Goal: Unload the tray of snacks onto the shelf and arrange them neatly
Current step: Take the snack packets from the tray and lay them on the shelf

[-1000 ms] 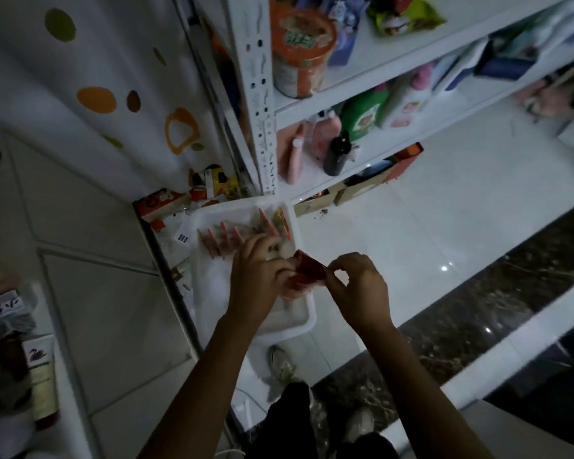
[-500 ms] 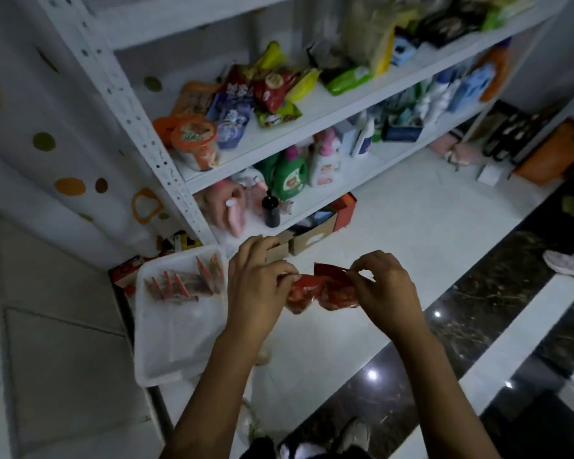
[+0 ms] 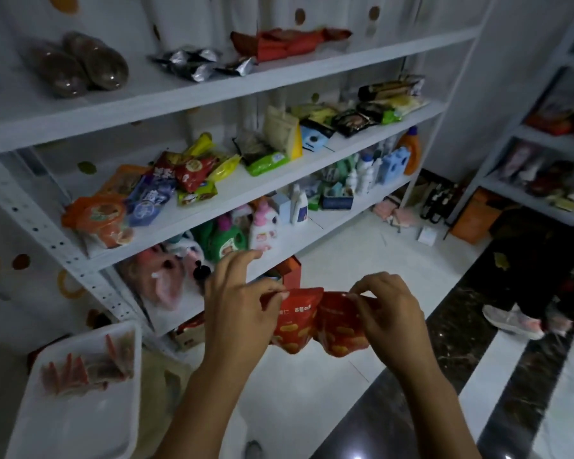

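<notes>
1. Two red snack packets [image 3: 315, 326] hang side by side in mid-air in front of the shelving, held up by their top edges between both hands.
2. One hand takes each packet: the left hand [image 3: 236, 309] pinches the top corner of the left packet between thumb and fingers, and the right hand [image 3: 391, 313] pinches the top edge of the right packet the same way.
3. Low on the left lies a white tray [image 3: 80, 422], with a short row of orange-and-white packets [image 3: 80, 369] at its far end.
4. Behind the hands, the white shelf unit [image 3: 212, 97] carries detergent bottles [image 3: 262, 226] on a low level.
5. One level up, mixed snack bags [image 3: 186, 173] sit in a loose heap.
6. On the top level are silver packets [image 3: 196, 64] and a pile of red wrappers [image 3: 289, 39].
7. Far right stands a second rack [image 3: 544, 140], with another person's shoe [image 3: 511, 321] on the floor near it.
</notes>
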